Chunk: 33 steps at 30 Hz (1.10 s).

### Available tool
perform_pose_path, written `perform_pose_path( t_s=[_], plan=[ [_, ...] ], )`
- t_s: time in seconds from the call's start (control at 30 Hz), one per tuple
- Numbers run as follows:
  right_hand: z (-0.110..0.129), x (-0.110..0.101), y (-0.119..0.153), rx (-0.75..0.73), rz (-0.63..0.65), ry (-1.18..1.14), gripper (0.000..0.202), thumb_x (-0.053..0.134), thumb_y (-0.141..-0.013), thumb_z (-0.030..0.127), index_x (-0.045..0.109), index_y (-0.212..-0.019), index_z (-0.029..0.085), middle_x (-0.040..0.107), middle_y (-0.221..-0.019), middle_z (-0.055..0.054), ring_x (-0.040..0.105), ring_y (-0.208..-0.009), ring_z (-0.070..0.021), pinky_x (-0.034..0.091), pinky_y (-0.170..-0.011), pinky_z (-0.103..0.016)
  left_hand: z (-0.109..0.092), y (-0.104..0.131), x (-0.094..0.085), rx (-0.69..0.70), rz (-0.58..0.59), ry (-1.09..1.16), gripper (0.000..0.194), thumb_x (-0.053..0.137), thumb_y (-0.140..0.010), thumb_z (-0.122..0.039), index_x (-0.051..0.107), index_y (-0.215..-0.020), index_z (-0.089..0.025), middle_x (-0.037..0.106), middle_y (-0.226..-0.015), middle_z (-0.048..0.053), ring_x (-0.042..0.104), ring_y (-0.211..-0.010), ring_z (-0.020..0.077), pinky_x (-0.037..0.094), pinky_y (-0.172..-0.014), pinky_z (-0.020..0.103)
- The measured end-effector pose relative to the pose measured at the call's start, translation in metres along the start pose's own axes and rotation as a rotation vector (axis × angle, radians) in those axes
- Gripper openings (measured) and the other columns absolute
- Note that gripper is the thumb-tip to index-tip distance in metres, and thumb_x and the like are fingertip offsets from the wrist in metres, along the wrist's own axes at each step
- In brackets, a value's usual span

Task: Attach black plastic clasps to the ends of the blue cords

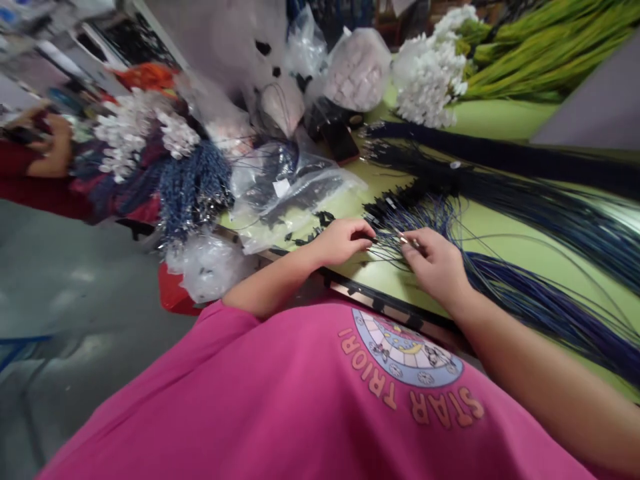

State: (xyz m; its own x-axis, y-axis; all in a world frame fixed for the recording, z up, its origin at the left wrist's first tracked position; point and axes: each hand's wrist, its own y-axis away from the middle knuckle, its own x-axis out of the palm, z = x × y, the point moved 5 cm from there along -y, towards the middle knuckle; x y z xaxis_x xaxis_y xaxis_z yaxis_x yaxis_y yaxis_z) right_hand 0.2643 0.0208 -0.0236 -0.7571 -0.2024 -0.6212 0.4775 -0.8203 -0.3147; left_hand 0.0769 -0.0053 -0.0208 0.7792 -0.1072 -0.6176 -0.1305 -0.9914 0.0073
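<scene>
My left hand is at the table's near edge, thumb and fingers curled together at the tips. Something small and dark shows at those fingertips, too small to name. Just to the right, my right hand pinches a thin wire, with a small shiny piece at its fingertips. Between and behind the hands spread the ends of many thin blue wires. Black connectors lie among them. A dark blue wire bundle runs off to the right, past my right forearm.
Small black parts and a clear plastic bag lie left of my hands on the green table. More dark wire bundles and a phone are behind. Blue cables hang at left, near another person's arm.
</scene>
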Motion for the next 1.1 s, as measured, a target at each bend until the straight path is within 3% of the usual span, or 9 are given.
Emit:
perform_pose_path(
  t_s=[0.03, 0.1, 0.27, 0.43, 0.6, 0.73, 0.83, 0.97, 1.1],
  plan=[
    [0.005, 0.001, 0.003, -0.094, -0.026, 0.044, 0.023, 0.047, -0.088, 0.023, 0.066, -0.100, 0.016, 0.068, -0.097, -0.009, 0.062, -0.092, -0.0210, 0.047, -0.082, -0.032, -0.001, -0.005, -0.006, 0.018, -0.005, -0.077, 0.015, 0.063, -0.078, -0.019, 0.069, -0.091, -0.015, 0.071, -0.086, 0.002, 0.061, -0.075, 0.0118, 0.049, -0.075, 0.028],
    [0.012, 0.013, 0.009, -0.230, 0.074, 0.130, 0.027, 0.043, -0.088, 0.019, 0.063, -0.106, 0.015, 0.066, -0.104, -0.012, 0.061, -0.098, -0.0219, 0.047, -0.084, -0.032, -0.002, -0.018, -0.014, 0.072, -0.018, -0.209, 0.016, 0.060, -0.080, -0.018, 0.070, -0.093, -0.016, 0.071, -0.092, 0.004, 0.062, -0.080, 0.0134, 0.049, -0.081, 0.029],
    [0.009, 0.044, 0.015, -0.141, 0.464, 0.507, 0.027, 0.036, -0.093, 0.020, 0.062, -0.098, 0.014, 0.060, -0.105, -0.013, 0.061, -0.073, -0.0178, 0.044, -0.064, -0.029, 0.003, -0.057, -0.011, 0.244, -0.034, -0.419, 0.015, 0.057, -0.084, -0.016, 0.068, -0.095, -0.015, 0.069, -0.097, 0.007, 0.061, -0.094, 0.0174, 0.047, -0.090, 0.032],
    [0.006, 0.049, 0.015, -0.180, 0.589, 0.520, 0.028, 0.035, -0.096, 0.023, 0.061, -0.084, 0.016, 0.059, -0.091, -0.009, 0.060, -0.076, -0.0168, 0.042, -0.069, -0.027, 0.004, -0.072, -0.006, 0.288, -0.014, -0.538, 0.017, 0.054, -0.088, -0.018, 0.066, -0.101, -0.015, 0.066, -0.102, 0.008, 0.060, -0.098, 0.0181, 0.047, -0.093, 0.033],
    [-0.001, 0.048, 0.013, -0.196, 0.571, 0.399, 0.030, 0.036, -0.095, 0.025, 0.062, -0.083, 0.016, 0.061, -0.091, -0.009, 0.060, -0.078, -0.0170, 0.043, -0.073, -0.026, 0.008, -0.039, -0.022, 0.251, -0.038, -0.620, 0.028, 0.055, -0.089, -0.022, 0.060, -0.116, -0.014, 0.060, -0.116, 0.011, 0.057, -0.108, 0.0199, 0.046, -0.098, 0.035],
    [-0.001, 0.048, 0.011, -0.196, 0.575, 0.365, 0.031, 0.036, -0.094, 0.025, 0.063, -0.080, 0.017, 0.063, -0.088, -0.009, 0.060, -0.079, -0.0185, 0.044, -0.074, -0.028, 0.031, 0.002, -0.037, 0.235, -0.087, -0.715, 0.032, 0.052, -0.091, -0.034, 0.065, -0.112, -0.014, 0.063, -0.108, 0.012, 0.057, -0.104, 0.0228, 0.045, -0.098, 0.039],
    [0.001, 0.047, 0.009, -0.180, 0.587, 0.367, 0.031, 0.036, -0.093, 0.025, 0.063, -0.079, 0.017, 0.064, -0.087, -0.009, 0.060, -0.077, -0.0187, 0.044, -0.072, -0.029, 0.049, 0.023, -0.037, 0.291, -0.097, -0.778, 0.042, 0.055, -0.088, -0.043, 0.065, -0.117, -0.014, 0.059, -0.121, 0.016, 0.052, -0.113, 0.0274, 0.041, -0.102, 0.045],
    [0.000, 0.045, 0.007, -0.162, 0.572, 0.313, 0.028, 0.040, -0.091, 0.026, 0.064, -0.078, 0.019, 0.065, -0.085, -0.008, 0.061, -0.076, -0.0185, 0.045, -0.071, -0.028, 0.062, 0.031, -0.029, 0.319, -0.091, -0.741, 0.035, 0.046, -0.093, -0.039, 0.068, -0.110, -0.017, 0.060, -0.116, 0.014, 0.053, -0.109, 0.0245, 0.041, -0.100, 0.042],
    [-0.004, 0.045, 0.006, -0.137, 0.567, 0.273, 0.027, 0.041, -0.088, 0.027, 0.064, -0.076, 0.019, 0.066, -0.083, -0.007, 0.061, -0.075, -0.0195, 0.046, -0.071, -0.030, 0.060, 0.028, -0.025, 0.348, -0.070, -0.708, 0.034, 0.042, -0.095, -0.034, 0.070, -0.105, -0.016, 0.064, -0.103, 0.013, 0.056, -0.098, 0.0216, 0.043, -0.093, 0.038]
  ],
)
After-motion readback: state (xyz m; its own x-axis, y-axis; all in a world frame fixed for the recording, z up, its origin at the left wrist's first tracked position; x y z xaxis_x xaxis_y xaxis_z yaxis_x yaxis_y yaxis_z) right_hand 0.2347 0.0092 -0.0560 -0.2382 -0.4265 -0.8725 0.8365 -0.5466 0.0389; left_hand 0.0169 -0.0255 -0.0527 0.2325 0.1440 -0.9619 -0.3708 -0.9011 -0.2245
